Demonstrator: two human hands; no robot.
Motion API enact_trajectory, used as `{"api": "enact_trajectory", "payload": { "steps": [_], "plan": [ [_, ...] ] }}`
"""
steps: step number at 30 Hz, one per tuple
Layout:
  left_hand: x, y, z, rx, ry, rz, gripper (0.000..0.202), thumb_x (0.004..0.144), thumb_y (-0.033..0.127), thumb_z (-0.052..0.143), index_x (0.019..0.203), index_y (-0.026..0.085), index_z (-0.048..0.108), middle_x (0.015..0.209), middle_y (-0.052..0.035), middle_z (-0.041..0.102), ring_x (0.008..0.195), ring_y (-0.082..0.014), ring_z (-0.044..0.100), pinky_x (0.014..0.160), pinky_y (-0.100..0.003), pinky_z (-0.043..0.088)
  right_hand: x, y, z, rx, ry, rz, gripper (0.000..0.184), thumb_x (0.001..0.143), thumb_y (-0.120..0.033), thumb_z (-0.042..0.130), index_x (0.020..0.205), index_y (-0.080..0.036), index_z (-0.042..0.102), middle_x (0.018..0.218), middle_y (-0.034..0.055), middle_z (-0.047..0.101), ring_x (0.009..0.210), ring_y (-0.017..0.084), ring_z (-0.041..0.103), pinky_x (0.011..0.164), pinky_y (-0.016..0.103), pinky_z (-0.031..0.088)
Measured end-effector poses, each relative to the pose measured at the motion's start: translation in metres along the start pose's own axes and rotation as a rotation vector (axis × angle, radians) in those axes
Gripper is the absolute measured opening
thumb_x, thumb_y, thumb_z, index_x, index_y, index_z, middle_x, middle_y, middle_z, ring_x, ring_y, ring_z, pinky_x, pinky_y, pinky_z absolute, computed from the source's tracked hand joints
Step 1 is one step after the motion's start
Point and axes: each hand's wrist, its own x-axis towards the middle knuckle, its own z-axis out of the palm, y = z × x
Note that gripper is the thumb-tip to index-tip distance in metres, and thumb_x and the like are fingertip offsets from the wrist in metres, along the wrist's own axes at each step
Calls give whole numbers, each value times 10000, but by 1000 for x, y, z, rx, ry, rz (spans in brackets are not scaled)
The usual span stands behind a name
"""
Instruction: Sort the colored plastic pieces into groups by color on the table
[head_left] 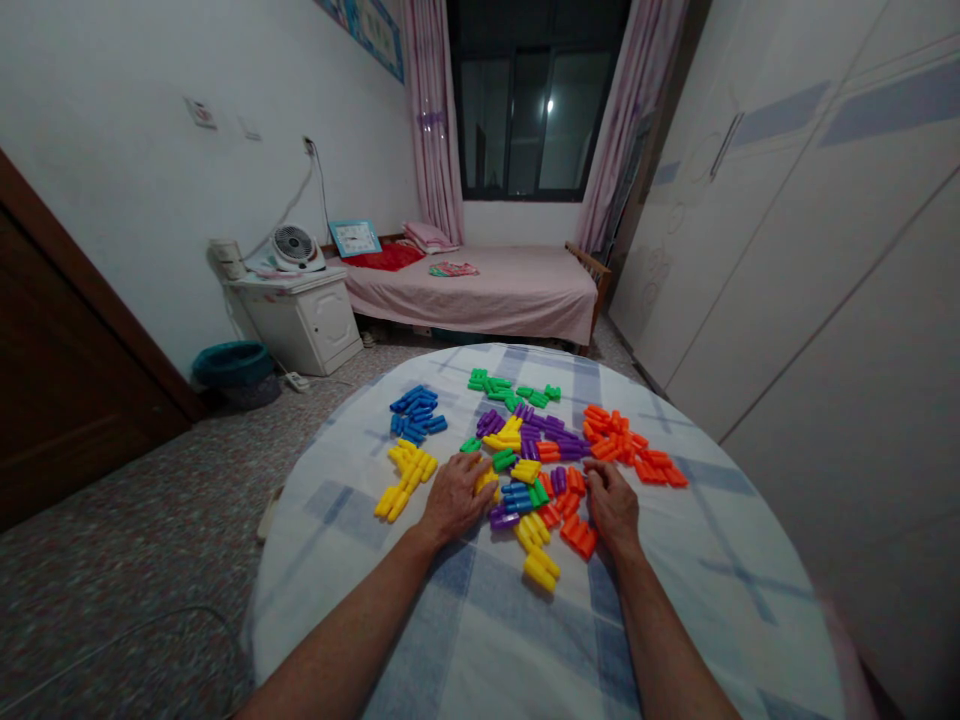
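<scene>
Blocks [525, 440] that look hard, light and slick lie at centre frame on the checked tablecloth [465, 620], each best pinched across its stubby sides. The left hand [456, 498] curls around a yellow block [487, 482], while the right hand [613, 505] lies flat and loose on orange pieces, grasping nothing. Four sorted heaps, the blue heap [416, 410], yellow heap [405, 480], green heap [502, 388] and orange heap [630, 445], ring one mixed heap [529, 495].

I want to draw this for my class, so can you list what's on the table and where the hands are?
Table: round, with a checked cloth
Left hand: fingers over a yellow piece; hold unclear
Right hand: resting by orange pieces
Sorted: blue pile, yellow pile, green pile, orange pile
Middle: mixed pile
</scene>
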Motion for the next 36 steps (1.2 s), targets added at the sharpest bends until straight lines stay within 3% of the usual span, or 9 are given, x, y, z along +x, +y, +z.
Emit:
{"api": "enact_trajectory", "payload": {
  "steps": [3,7,9,13,16,21,24,30,36],
  "plan": [
    [0,5,-3,6,-32,44,392,843,405,514,1186,221,561,1219,-88,556,1146,-240,477,964,-416,396,0,0,0,-3,-1,-10,393,756,-367,371,963,-186,652,943,67,681,865,206,613,792,322,436],
    [0,9,-7,40,3,-31,237,817,394,541,899,188,624,927,-74,601,937,-220,542,853,-383,432,-1,0,0,-7,1,-14,393,760,-366,369,965,-187,652,943,65,681,863,201,614,797,318,438],
    [0,9,-9,49,43,-70,208,809,377,547,814,177,605,890,-76,588,915,-219,536,838,-376,429,-1,0,0,-7,0,-16,394,761,-366,366,965,-186,652,948,67,681,869,201,614,801,319,438],
    [-1,10,-8,-58,4,11,166,814,265,520,927,173,599,983,-73,592,951,-192,526,848,-327,423,0,1,0,-8,-3,-15,393,759,-362,367,961,-185,654,950,71,682,874,202,615,807,323,440],
    [-2,13,-7,-95,-70,65,171,809,197,484,936,182,597,922,-49,601,910,-169,530,817,-289,421,0,1,1,1,1,-25,389,763,-361,370,965,-188,654,943,66,683,868,196,615,802,317,443],
    [-1,14,-11,89,-130,35,145,801,324,528,796,193,590,853,-46,579,864,-185,523,763,-302,404,0,2,1,-3,9,-33,383,763,-364,370,953,-196,657,938,60,682,860,192,613,800,315,441],
    [0,8,-17,237,-168,-57,87,786,228,507,761,190,581,829,-51,578,847,-193,526,745,-311,401,0,3,1,3,4,-43,386,764,-367,369,955,-195,657,936,60,681,859,193,613,792,312,442],
    [0,1,-27,406,-145,-144,147,777,139,460,827,166,596,878,-105,592,879,-250,530,745,-378,425,0,3,1,-22,-8,-22,389,774,-362,367,978,-191,651,953,66,678,874,202,613,799,322,436],
    [7,23,-14,166,66,123,383,796,144,475,1171,204,531,1284,-111,482,1203,-257,415,1002,-447,366,1,2,1,-34,-20,-14,377,782,-356,370,981,-198,649,961,62,680,885,203,613,801,321,435]
  ]
}}
